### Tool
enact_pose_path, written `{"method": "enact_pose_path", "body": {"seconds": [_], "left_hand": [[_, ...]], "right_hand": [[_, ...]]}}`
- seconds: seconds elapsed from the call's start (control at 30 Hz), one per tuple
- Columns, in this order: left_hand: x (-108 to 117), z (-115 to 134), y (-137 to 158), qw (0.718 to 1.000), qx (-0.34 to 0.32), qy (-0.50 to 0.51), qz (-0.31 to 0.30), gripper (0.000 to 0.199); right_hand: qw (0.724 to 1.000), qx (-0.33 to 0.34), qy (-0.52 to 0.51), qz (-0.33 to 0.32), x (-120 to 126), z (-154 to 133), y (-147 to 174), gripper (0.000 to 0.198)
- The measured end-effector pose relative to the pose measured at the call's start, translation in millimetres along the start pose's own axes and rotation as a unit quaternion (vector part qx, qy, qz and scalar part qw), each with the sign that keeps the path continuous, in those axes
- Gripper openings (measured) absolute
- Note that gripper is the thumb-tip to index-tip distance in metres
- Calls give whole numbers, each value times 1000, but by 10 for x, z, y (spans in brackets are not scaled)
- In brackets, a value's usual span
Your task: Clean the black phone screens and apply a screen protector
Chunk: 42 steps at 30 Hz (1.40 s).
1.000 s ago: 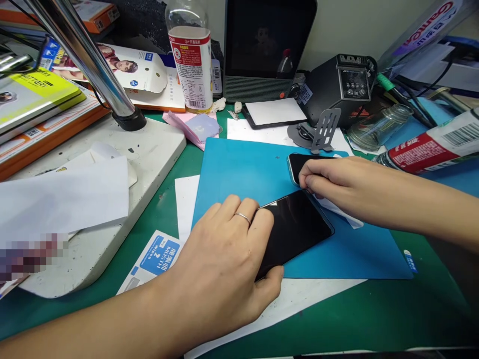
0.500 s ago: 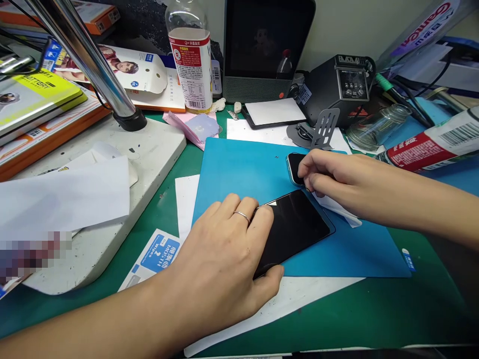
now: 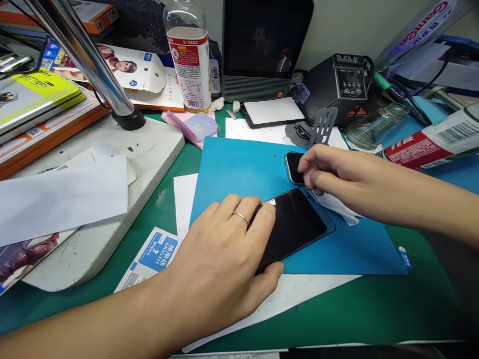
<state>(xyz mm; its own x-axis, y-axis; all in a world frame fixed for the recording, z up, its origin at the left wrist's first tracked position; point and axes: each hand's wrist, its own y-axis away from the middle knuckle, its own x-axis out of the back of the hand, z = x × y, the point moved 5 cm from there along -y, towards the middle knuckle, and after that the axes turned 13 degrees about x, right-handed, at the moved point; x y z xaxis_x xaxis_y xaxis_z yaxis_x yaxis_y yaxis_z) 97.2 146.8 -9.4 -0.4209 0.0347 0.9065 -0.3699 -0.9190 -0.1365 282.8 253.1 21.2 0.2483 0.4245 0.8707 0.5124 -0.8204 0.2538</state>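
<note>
My left hand, with a ring on one finger, is wrapped over the left end of a black-screened phone. The phone lies tilted on a blue mat, its left part hidden under my fingers. Above its far right corner, my right hand pinches the end of a thin black strip, which curves around the phone's right end, slightly apart from it. Behind those fingertips lies a smaller phone, partly covered. A crumpled white wipe or paper is under my right hand.
At the back stand a bottle, a dark display and a black box-shaped device. A lamp base takes up the left side. A glass jar and a red-labelled bottle lie right.
The thin black strip stands a little farther from the phone's right end. My right hand keeps its pinch; my left stays on the phone. The whole view has shifted slightly.
</note>
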Motion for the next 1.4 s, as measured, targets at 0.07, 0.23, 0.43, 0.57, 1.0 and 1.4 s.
{"method": "enact_pose_path", "body": {"seconds": [0.07, 0.23, 0.43, 0.57, 1.0, 1.4], "left_hand": [[5, 3, 4, 1000, -1, -2, 2, 44], [15, 2, 15, 1000, -2, -4, 13, 44], [55, 17, 20, 1000, -5, 1, 27, 39], [74, 22, 9, 999, -2, 5, 36, 39], [43, 23, 8, 999, 11, 4, 34, 49], [270, -137, 150, 998, 44, -37, 1, 98]], "right_hand": [[1000, 8, 1, 3, 8, -1, 2, 16], [1000, 9, 13, 6, 31, -15, 8, 18], [995, 64, 2, 82, 133, 1, 160, 38], [980, 182, -30, 71, 72, 116, 320, 46], [936, 344, -66, 28, -221, 232, 364, 82], [944, 311, -93, 63, -235, 308, 427, 71]]}}
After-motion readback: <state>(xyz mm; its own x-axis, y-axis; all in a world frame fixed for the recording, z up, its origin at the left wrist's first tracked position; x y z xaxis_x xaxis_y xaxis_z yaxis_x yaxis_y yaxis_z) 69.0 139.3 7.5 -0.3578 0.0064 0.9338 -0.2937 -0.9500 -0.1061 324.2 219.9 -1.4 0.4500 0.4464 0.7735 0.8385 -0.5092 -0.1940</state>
